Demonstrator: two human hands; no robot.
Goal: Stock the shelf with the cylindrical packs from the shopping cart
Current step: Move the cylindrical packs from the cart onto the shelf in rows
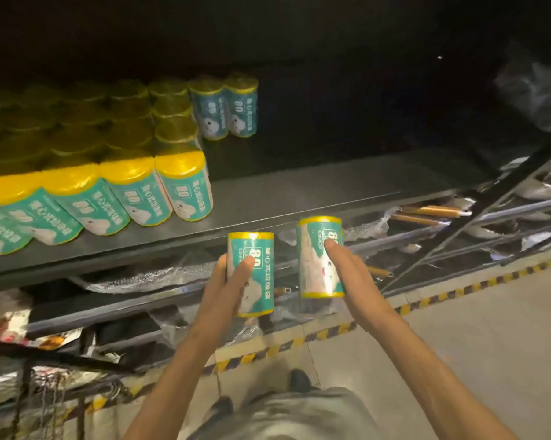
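Left hand (228,282) grips one teal cylindrical pack (252,274) and right hand (350,274) grips another pack (320,249), both upright, near the shelf (299,198) edge.

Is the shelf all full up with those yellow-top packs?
No. The packs crowd only the left part of the shelf; its right part is bare dark board.

Wore a light grey garment (286,414) over the torso, possibly a T-shirt, and dark shoes (299,379). Kept both forearms (178,360) bare, without sleeves, watch or rings on either hand (232,281).
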